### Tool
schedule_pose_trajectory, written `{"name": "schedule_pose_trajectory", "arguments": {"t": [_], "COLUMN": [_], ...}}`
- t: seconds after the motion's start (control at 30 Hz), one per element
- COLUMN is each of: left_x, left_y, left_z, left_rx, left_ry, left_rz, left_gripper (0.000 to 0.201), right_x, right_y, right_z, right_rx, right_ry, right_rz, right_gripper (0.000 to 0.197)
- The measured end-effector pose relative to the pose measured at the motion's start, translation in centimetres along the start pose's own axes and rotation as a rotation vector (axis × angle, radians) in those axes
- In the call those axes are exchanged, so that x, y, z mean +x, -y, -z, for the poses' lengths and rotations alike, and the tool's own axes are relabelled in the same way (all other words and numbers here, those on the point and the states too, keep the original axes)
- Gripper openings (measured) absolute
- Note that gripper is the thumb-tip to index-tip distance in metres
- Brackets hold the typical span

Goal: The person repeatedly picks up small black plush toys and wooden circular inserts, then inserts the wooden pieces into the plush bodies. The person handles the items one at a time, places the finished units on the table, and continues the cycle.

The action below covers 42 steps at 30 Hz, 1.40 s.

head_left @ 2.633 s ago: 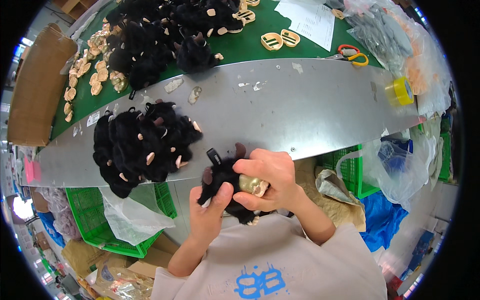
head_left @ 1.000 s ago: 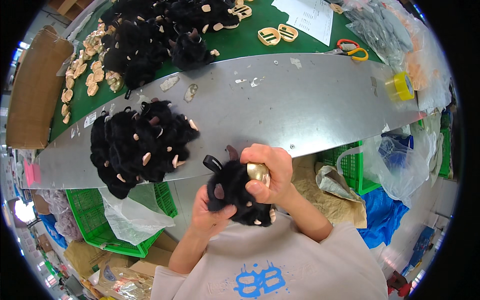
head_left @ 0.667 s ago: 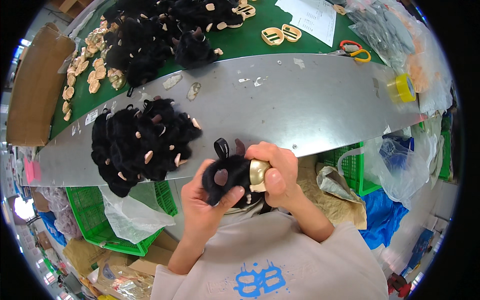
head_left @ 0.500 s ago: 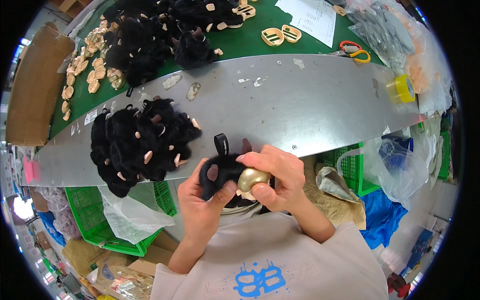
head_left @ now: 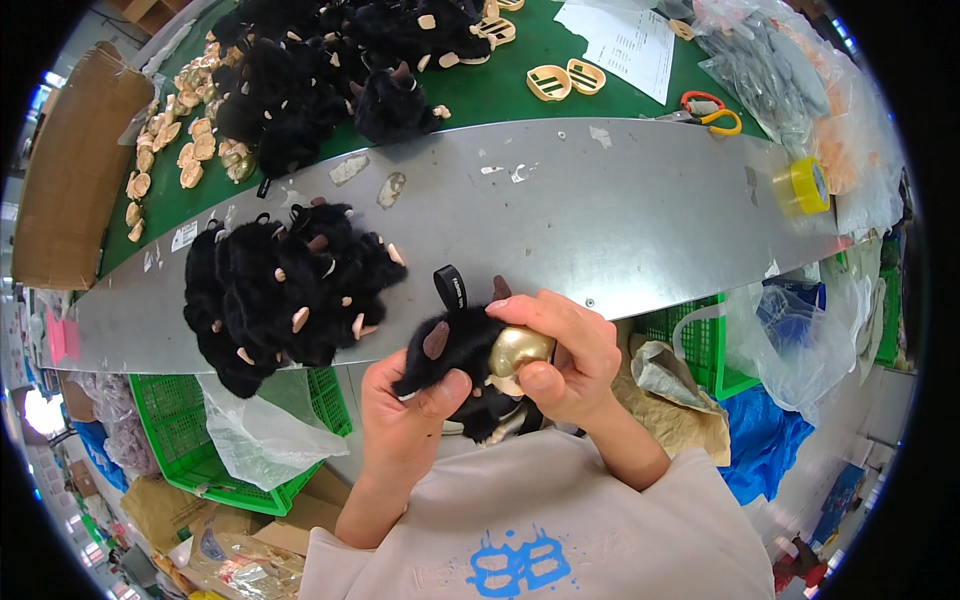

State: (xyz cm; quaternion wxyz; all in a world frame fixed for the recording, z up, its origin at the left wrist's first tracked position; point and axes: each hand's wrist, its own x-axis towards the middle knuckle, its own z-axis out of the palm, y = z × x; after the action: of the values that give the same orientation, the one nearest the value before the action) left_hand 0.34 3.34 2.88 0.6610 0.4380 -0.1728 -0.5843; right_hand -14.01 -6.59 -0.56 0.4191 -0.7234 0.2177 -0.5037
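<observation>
Both hands hold a black furry plush toy [head_left: 462, 348] close to my chest, at the table's near edge. It has brown ears [head_left: 436, 340] and a black ribbon loop [head_left: 449, 288] standing up from its top. My left hand [head_left: 408, 405] is closed round its left side, thumb pressed on the fur. A shiny gold rounded piece with a cream edge [head_left: 522, 351] sits against the toy's right side. My right hand [head_left: 575, 365] grips that piece, with the thumb below and fingers reaching over onto the fur. More black fur with small pale parts hangs below.
Several black plush toys [head_left: 285, 290] lie piled on the metal table strip [head_left: 640, 210], left of my hands. On the green surface beyond are more plush toys, cream plastic pieces [head_left: 548, 83], paper [head_left: 630, 45] and scissors [head_left: 710, 113]. Yellow tape [head_left: 808, 186] stands at right; green crates [head_left: 190, 440] sit below.
The toy has tilted and shifted slightly right, the gold piece with it. More of the black fur below now shows between my hands. Both hands keep their hold.
</observation>
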Motion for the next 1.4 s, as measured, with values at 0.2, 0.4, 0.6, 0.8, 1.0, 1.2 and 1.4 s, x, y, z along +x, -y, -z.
{"name": "schedule_pose_trajectory", "arguments": {"t": [0.2, 0.4, 0.6, 0.8, 1.0, 1.2, 1.4], "left_x": [0.3, 0.2, 0.2, -0.1, 0.0, -0.1, -0.2], "left_y": [0.3, 0.2, 0.6, 1.1, 0.7, -0.2, -0.6], "left_z": [-0.3, -0.5, -0.2, -0.1, 0.6, 2.4, 2.8], "left_rx": [0.281, 0.282, 0.282, 0.434, 0.324, 0.215, 0.267], "left_ry": [-0.075, -0.081, -0.131, -0.124, 0.006, 0.041, 0.178], "left_rz": [-0.117, -0.135, -0.154, -0.277, -0.136, -0.13, -0.101], "left_gripper": [0.031, 0.029, 0.019, 0.017, 0.023, 0.022, 0.027], "right_x": [-0.1, 0.2, 0.3, 0.6, -0.1, -0.6, -1.3], "right_y": [-0.3, -0.3, -0.2, 0.5, 0.0, 0.6, -0.9], "right_z": [-0.4, -0.4, -0.1, -0.1, -0.7, 0.4, 1.3], "right_rx": [0.001, -0.098, -0.225, -0.372, -0.358, 0.09, 0.955], "right_ry": [-0.009, -0.019, -0.011, 0.008, 0.061, 0.243, 0.47], "right_rz": [0.07, 0.126, 0.169, 0.213, 0.148, -0.24, -1.003], "right_gripper": [0.038, 0.037, 0.039, 0.04, 0.037, 0.056, 0.079]}}
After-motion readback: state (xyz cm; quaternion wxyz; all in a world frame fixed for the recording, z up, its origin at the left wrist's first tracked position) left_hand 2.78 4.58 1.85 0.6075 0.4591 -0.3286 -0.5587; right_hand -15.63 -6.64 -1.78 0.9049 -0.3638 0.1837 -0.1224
